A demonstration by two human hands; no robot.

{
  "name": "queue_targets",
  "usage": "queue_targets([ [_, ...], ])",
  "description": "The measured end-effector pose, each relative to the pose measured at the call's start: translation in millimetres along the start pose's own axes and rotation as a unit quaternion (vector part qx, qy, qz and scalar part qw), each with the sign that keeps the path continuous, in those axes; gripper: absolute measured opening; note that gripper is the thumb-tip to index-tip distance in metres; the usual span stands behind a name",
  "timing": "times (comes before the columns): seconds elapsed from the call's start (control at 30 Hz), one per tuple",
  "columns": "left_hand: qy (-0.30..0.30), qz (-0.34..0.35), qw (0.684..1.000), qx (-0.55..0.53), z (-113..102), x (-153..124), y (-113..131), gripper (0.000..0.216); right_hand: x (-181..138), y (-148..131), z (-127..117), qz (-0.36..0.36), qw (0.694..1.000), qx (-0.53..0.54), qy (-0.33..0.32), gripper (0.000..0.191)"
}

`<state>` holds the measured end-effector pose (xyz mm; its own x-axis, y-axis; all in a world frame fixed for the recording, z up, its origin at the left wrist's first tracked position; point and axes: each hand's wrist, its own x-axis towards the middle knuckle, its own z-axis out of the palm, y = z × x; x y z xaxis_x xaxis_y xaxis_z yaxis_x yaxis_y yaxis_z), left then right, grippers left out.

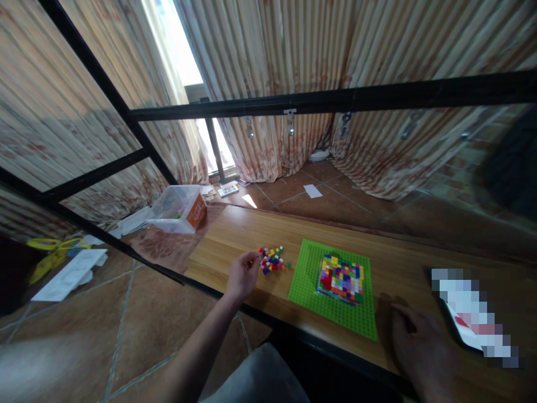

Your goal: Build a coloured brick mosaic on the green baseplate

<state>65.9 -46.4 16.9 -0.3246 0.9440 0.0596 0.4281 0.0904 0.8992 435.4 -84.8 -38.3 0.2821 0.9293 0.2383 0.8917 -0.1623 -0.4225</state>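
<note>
My left hand (244, 273) reaches to the near-left edge of a small pile of loose coloured bricks (273, 259) on the wooden table. Its thumb and fingers are pinched together; whatever sits between them is too small to make out. Right of the pile lies a green baseplate (306, 280) with studs. On it stands a block built of many small multicoloured bricks (340, 278). My right hand (419, 341) rests on the table just right of the baseplate, in shadow, its fingers loosely curled and nothing visible in them.
A phone-like device (465, 330), partly pixelated, lies at the right of the table (239, 224). On the floor beyond the left end stands a clear plastic box (172, 207) with an orange label. A black metal rail (251, 106) crosses before the curtains. Papers (312, 191) lie on the tiles.
</note>
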Motion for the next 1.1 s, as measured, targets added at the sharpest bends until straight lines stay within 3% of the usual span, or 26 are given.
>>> queue_targets([
  [0.1, -0.041, 0.079, 0.983, 0.16, 0.5, 6.8, 4.7, 0.022, 0.0, -0.7, 1.1, 0.004, 1.0, 0.009, 0.006, 0.042],
  [0.23, -0.087, 0.122, 0.954, 0.258, 8.6, 14.6, 16.5, 0.022, 0.4, -0.6, 3.9, 0.006, 1.0, 0.005, 0.024, 0.042],
  [0.4, -0.119, 0.116, 0.935, 0.312, 18.8, 21.3, 20.7, 0.023, 1.2, 1.8, 5.9, -0.011, 0.999, 0.022, 0.036, 0.042],
  [0.63, -0.105, 0.129, 0.941, 0.295, 15.0, 26.0, 18.7, 0.022, 0.5, 3.0, 5.6, -0.002, 1.0, 0.011, 0.022, 0.043],
  [0.73, -0.076, 0.106, 0.964, 0.234, 14.7, 20.6, 18.8, 0.019, 0.8, 2.3, 6.3, -0.003, 0.999, 0.027, 0.032, 0.043],
  [0.87, -0.079, 0.057, 0.995, 0.007, 26.1, 3.9, 17.0, 0.015, 1.7, 0.1, 6.4, -0.005, 0.998, 0.042, 0.041, 0.044],
  [0.97, -0.089, 0.026, 0.988, -0.125, 42.0, -12.4, 19.0, 0.014, 1.6, -3.0, 4.9, 0.009, 0.999, 0.039, 0.032, 0.045],
  [1.1, -0.106, -0.011, 0.975, -0.195, 62.8, -29.0, 30.0, 0.017, 1.0, -6.7, 3.8, 0.004, 0.999, 0.043, 0.03, 0.044],
])
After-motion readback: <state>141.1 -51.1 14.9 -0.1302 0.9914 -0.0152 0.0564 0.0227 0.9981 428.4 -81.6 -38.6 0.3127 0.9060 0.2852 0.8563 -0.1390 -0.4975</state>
